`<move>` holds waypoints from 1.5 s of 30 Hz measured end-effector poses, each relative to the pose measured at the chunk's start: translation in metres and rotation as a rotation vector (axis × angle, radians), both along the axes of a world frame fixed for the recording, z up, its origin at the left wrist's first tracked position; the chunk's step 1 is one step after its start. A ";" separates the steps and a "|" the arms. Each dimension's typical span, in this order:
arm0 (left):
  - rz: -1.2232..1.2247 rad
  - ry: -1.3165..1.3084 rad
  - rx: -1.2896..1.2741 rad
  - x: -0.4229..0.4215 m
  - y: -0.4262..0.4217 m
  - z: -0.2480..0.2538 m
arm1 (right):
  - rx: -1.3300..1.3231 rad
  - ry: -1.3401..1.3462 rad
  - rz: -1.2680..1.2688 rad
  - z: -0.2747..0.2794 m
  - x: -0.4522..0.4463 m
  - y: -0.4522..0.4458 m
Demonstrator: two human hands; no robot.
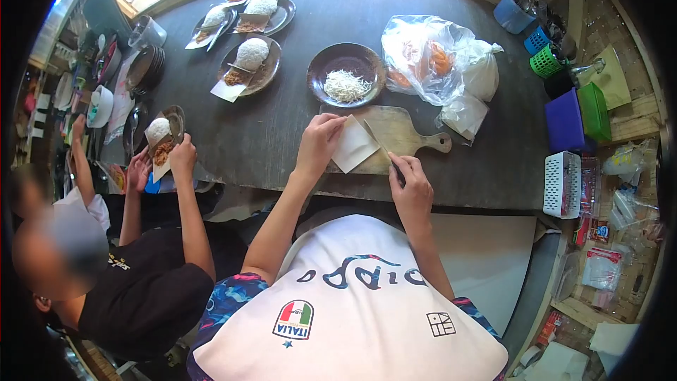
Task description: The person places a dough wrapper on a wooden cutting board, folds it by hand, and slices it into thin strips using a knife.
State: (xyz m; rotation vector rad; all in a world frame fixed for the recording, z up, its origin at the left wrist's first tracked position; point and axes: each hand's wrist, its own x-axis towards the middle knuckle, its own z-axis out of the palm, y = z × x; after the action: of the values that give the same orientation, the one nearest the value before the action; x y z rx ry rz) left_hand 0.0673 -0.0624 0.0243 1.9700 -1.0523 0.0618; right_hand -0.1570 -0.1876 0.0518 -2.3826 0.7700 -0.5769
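My left hand (323, 142) pinches the upper left corner of a folded piece of pale paper (355, 144), which lies over the left part of a wooden cutting board (396, 127). A knife (376, 138) is in my right hand (411, 185), its fingers closed round the dark handle and its blade along the paper's right edge. Behind the board stands a dark round plate (326, 62) with a small heap of white shreds (347, 87) on it. To the right of that plate are a clear plastic bag (419, 46) with orange contents and a white bag (481, 70).
Several plates of rice (252, 53) stand at the back left. A co-worker (151, 268) at the left holds another rice plate (168, 134); a second person's arm (83, 155) shows beyond. Stacked dark plates (145, 70) are nearby. Baskets (562, 185) line the right wall.
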 end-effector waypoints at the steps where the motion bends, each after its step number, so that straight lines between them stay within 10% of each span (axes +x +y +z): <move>1: 0.037 0.041 -0.002 -0.001 0.000 -0.002 | -0.002 0.010 0.004 -0.001 0.000 0.000; 12: 0.097 0.298 -0.106 -0.016 0.002 -0.001 | 0.046 0.156 0.016 0.001 0.001 0.003; 24: 0.075 -0.165 0.176 -0.030 0.012 0.015 | -0.058 0.175 0.020 0.007 0.012 -0.001; 45: 0.070 -0.212 0.342 -0.051 0.023 -0.005 | -0.005 0.226 0.044 0.007 0.018 0.005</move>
State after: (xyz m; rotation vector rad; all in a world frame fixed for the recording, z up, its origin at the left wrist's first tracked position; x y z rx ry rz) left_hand 0.0162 -0.0395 0.0193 2.3497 -1.1917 0.1385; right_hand -0.1388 -0.1827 0.0589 -2.4913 0.8089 -0.2945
